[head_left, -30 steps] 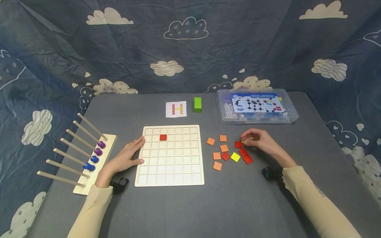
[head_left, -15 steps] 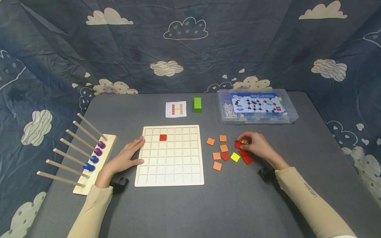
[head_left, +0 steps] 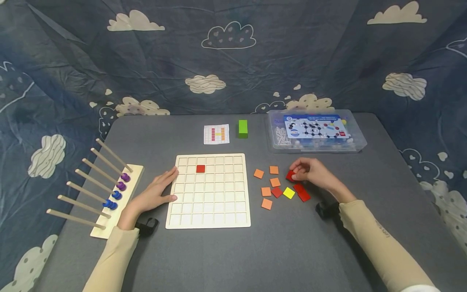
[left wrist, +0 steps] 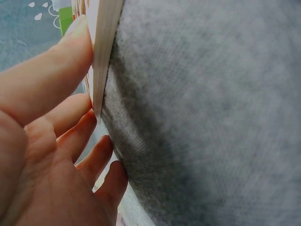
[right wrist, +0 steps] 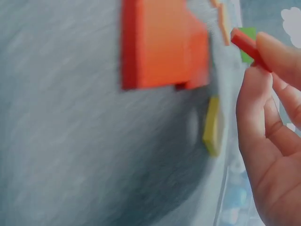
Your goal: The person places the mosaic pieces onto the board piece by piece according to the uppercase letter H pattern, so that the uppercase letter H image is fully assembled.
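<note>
My right hand (head_left: 311,174) pinches a red square tile (head_left: 290,175) between thumb and forefinger. In the right wrist view that red tile (right wrist: 247,43) is tilted and off the table. A yellow tile (right wrist: 211,127) lies below the hand, hidden by it in the head view. Near it are loose red tiles (head_left: 303,195), another yellow tile (head_left: 289,192) and several orange tiles (head_left: 266,191). My left hand (head_left: 155,190) rests with extended fingers at the left edge of a pale wooden grid board (head_left: 209,227). One red tile (head_left: 200,168) sits in a cell near the board's top.
A pattern card (head_left: 216,134) and a green block (head_left: 243,129) lie behind the board. At the back right stands a clear plastic case (head_left: 316,146). A wooden peg rack (head_left: 135,176) with blue and purple pieces, its long pegs leaning left, is beside my left forearm.
My right hand moved slightly left onto a red tile, then pinched it and tilted it up. The small yellow tile by those fingers went out of sight in the head view. My left hand stayed put.
</note>
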Available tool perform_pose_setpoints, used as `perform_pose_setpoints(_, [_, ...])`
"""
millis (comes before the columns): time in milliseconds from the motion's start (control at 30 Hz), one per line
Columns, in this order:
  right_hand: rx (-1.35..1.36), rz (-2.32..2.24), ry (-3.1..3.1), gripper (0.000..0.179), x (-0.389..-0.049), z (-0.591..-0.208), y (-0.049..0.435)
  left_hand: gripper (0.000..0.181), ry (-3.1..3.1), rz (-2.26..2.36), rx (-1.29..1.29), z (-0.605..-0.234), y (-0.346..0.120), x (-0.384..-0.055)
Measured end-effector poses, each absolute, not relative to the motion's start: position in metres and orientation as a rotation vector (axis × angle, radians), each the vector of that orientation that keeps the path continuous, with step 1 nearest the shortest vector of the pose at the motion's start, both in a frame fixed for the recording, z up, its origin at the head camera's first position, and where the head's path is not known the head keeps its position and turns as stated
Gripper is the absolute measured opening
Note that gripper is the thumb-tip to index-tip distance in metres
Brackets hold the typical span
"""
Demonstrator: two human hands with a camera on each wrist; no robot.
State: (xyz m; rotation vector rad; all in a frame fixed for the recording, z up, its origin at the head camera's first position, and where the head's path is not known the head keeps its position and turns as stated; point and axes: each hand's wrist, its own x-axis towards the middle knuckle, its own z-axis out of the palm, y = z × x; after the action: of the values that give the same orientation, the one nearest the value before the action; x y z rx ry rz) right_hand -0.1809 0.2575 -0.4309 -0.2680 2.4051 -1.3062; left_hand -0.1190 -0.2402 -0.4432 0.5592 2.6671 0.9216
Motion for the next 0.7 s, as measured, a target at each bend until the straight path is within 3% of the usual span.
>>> perform_pose_setpoints(267, [-0.358,-1.44,2.251,0.021,-0.193,-0.426,0.228,0.079,2.664,0.919,0.543,-0.443,-0.239,-0.119])
perform_pose_setpoints(700, [-0.591,-1.441,2.175,0.016,-0.211,-0.42,0.125,0.08,2.668,0.915,0.54,-0.444,-0.24,-0.12])
